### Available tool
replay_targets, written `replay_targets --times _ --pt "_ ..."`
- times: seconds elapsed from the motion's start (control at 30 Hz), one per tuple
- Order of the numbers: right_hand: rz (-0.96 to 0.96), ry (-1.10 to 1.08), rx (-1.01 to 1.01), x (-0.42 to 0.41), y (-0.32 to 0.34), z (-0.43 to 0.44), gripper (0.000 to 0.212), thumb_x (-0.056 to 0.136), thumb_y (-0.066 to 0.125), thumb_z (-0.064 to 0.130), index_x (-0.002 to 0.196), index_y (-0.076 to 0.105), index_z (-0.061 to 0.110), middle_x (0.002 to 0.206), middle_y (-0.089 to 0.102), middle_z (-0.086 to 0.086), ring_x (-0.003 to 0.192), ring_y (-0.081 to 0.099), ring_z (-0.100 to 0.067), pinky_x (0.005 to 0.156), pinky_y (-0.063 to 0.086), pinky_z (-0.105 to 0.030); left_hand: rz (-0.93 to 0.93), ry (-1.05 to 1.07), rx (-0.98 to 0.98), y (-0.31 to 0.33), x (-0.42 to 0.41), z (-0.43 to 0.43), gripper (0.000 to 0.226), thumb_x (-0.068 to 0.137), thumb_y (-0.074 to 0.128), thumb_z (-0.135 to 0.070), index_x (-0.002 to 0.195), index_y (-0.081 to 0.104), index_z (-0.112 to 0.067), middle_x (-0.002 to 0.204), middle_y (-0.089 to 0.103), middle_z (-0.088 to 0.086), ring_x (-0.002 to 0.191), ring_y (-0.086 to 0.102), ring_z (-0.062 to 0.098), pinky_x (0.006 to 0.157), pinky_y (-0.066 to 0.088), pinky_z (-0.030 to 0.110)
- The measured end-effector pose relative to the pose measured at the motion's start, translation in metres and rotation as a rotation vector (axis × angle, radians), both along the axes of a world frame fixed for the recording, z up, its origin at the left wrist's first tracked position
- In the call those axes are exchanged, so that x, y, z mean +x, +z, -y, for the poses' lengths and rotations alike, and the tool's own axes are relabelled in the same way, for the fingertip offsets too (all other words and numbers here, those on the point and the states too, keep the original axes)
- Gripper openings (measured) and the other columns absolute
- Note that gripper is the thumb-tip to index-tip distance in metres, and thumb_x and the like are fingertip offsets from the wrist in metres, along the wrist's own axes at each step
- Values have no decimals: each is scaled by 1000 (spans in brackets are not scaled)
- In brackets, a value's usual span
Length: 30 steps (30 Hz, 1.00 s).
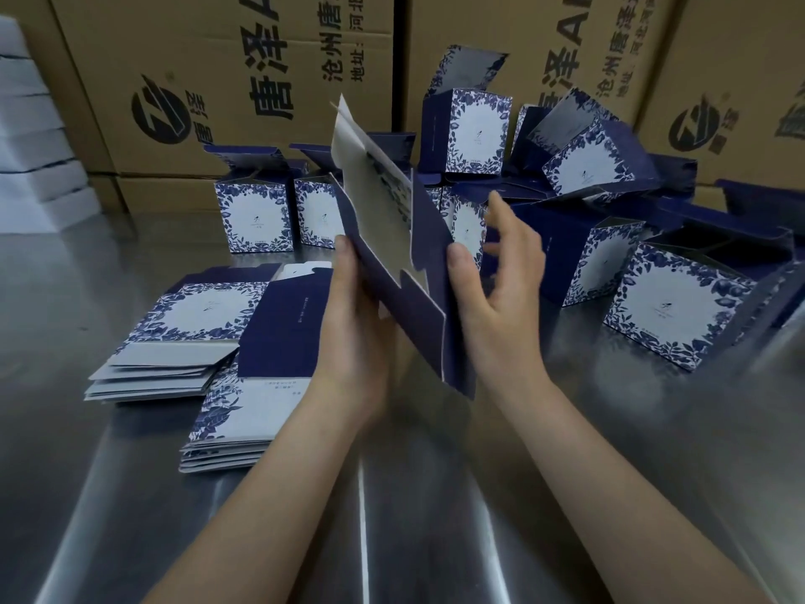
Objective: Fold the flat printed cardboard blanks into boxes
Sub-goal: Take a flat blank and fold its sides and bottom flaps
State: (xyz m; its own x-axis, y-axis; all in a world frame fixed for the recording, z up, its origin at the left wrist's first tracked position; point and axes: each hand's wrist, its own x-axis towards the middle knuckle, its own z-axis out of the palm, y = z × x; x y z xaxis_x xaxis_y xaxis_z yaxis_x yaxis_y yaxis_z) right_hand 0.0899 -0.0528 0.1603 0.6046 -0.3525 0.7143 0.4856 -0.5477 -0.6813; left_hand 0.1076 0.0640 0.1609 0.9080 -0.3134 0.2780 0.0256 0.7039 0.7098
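I hold one blue and white printed cardboard blank [392,237] upright in the air above the steel table [392,516]. My left hand [353,333] grips its lower left edge, thumb on the near face. My right hand [501,298] pinches its right edge, thumb in front and fingers spread behind. The blank is partly opened, its grey inside showing. Two stacks of flat blanks [209,342] lie at the left. Several folded boxes [257,215] stand behind with their top flaps open.
More folded boxes [671,307] lie in a loose heap at the right, some tipped over. Large brown shipping cartons [244,71] form a wall at the back. White flat packs [39,159] are stacked at the far left.
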Motion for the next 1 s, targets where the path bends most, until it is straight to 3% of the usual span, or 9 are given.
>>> replay_targets --times 0.1,0.2,0.27,0.33,0.47,0.6,0.73,0.9,1.0 --pt "26 44 41 0 3 6 50 92 54 41 139 43 29 115 51 8 86 51 -4 82 44 -23 30 -66 -65 -1 0 1 59 102 25 -53 104 78 -26 113 73 -1 109 68 13 86 55 27" --pt "-3 177 95 -3 7 8 54 84 51 53 135 41 37 121 53 8 90 53 5 80 44 -14 -15 43 -42 -1 3 -1 50 100 36 -51 104 78 -24 113 74 0 105 69 13 79 57 26" --pt "-46 274 101 -6 7 10 61 81 50 58 137 37 40 132 49 9 110 52 3 94 47 -22 -16 174 24 -2 9 -4 43 93 46 -51 114 72 -24 111 74 -3 98 70 10 74 56 24" --pt "-85 354 74 -7 7 12 62 82 50 60 139 31 44 144 41 8 129 45 -2 107 43 -34 31 255 89 -3 12 -8 48 84 52 -53 123 63 -26 115 72 -6 98 68 6 81 56 27" --pt "-150 471 107 -8 9 12 63 82 53 57 139 27 50 154 33 8 140 35 -6 116 34 -44 86 277 156 -8 16 -12 42 88 52 -54 122 62 -32 125 68 -8 108 65 5 92 54 30" --pt "-183 493 181 -5 10 18 68 83 64 48 142 31 43 153 38 1 140 39 -15 115 34 -49 116 284 174 -11 19 -14 27 101 44 -43 116 65 -32 121 69 -8 109 65 6 91 53 29" --pt "-154 439 180 -5 12 26 64 83 70 39 141 43 33 143 50 9 133 46 -7 111 42 -40 106 294 172 -10 19 -15 27 102 44 -38 115 65 -28 122 70 -2 110 64 11 102 48 38" --pt "-94 378 242 -4 14 28 47 88 63 34 133 57 21 130 63 4 122 58 -13 104 47 -46 105 306 193 -11 18 -14 23 103 46 -34 111 66 -28 121 70 -3 109 65 10 89 51 27" --pt "-77 391 309 -2 13 27 35 90 57 29 125 60 27 125 67 4 119 61 -16 101 50 -46 84 326 228 -12 19 -14 24 102 47 -35 120 62 -28 124 69 -4 110 64 9 87 48 27"
